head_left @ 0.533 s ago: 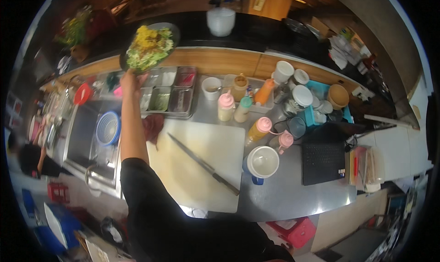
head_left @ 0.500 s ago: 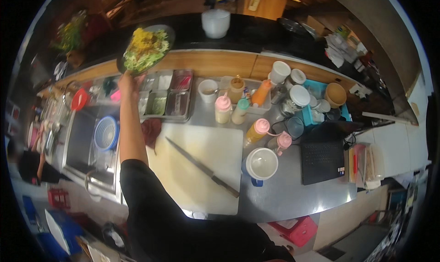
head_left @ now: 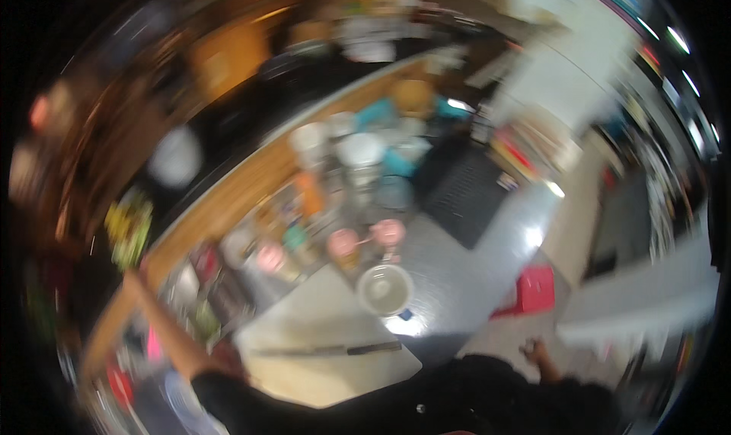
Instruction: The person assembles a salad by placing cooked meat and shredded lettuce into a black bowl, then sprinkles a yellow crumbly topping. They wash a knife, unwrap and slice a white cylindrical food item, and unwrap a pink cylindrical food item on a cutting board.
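A stainless-steel counter (head_left: pixel 464 271) runs diagonally through the frame, bare at center right between a black laptop (head_left: pixel 464 187) and a white, round, blue-handled tub (head_left: pixel 385 290). At left, the left hand (head_left: pixel 133 285) grips a serving of yellow-and-green shredded salad (head_left: pixel 128 229) beside a wood-faced ledge (head_left: pixel 228 193); at lower right, the right hand (head_left: pixel 537 352) hangs past the counter's edge, its fingers too blurred to read.

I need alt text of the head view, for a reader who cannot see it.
A person's left hand holds out a salad in a blurred kitchen view; the right hand is far to the right. Between them, a knife lies on a white board, near bottles and a laptop.
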{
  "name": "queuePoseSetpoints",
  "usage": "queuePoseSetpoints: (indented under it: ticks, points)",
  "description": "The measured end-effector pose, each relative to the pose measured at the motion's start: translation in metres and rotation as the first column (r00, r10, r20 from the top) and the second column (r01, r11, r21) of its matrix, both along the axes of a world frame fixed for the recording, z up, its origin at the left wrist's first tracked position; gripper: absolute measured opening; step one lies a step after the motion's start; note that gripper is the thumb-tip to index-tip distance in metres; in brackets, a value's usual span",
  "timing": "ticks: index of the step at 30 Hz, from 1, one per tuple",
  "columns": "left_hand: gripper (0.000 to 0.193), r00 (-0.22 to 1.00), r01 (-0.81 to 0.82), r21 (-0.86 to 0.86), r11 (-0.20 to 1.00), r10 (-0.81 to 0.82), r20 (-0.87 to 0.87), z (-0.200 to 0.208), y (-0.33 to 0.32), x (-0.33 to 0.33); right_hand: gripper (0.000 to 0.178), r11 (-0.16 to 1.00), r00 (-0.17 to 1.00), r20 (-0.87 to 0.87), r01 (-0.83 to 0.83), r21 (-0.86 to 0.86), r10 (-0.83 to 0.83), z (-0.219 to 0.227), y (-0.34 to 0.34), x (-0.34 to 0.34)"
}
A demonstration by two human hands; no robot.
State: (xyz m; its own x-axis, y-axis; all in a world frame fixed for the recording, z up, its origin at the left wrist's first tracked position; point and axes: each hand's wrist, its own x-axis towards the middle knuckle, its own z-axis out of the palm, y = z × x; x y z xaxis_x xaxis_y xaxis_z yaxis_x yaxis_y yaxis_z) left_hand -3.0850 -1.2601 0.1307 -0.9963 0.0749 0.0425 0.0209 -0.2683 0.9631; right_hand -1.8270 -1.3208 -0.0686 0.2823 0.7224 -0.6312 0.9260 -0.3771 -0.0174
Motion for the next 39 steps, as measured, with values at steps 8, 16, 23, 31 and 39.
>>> queuePoseSetpoints:
  ticks: [8, 16, 23, 31, 39]
  points:
    - [0.041, 0.739, 0.116, -0.311, 0.943, -0.291, -0.608, 0.075, 0.199, 0.237, 0.058, 0.966, 0.988, -0.116, 0.123, 0.228, -0.099, -0.015, -0.008, -0.04]
    - [0.037, 0.154, 0.775, -0.351, 0.525, -0.697, -0.701, 0.115, 0.187, 0.571, 0.053, 0.978, 0.978, -0.112, 0.161, -0.132, -0.176, -0.035, -0.052, -0.042]
    - [0.034, -0.307, 0.951, -0.275, -0.138, -0.495, -0.813, 0.179, 0.135, 0.79, 0.046, 0.991, 0.957, -0.259, 0.132, -0.006, -0.129, -0.035, -0.07, 0.008]
    - [0.032, -0.424, 0.778, -0.275, -0.565, -0.148, -0.894, 0.245, 0.077, 1.068, 0.043, 0.975, 0.861, -0.496, 0.192, 0.111, -0.113, -0.016, -0.171, 0.11]
    - [0.031, -0.437, 0.694, -0.319, -0.645, -0.026, -0.899, 0.285, 0.034, 1.371, 0.044, 0.595, 0.437, -0.705, 0.804, 0.027, -0.558, 0.058, -0.271, 0.325]
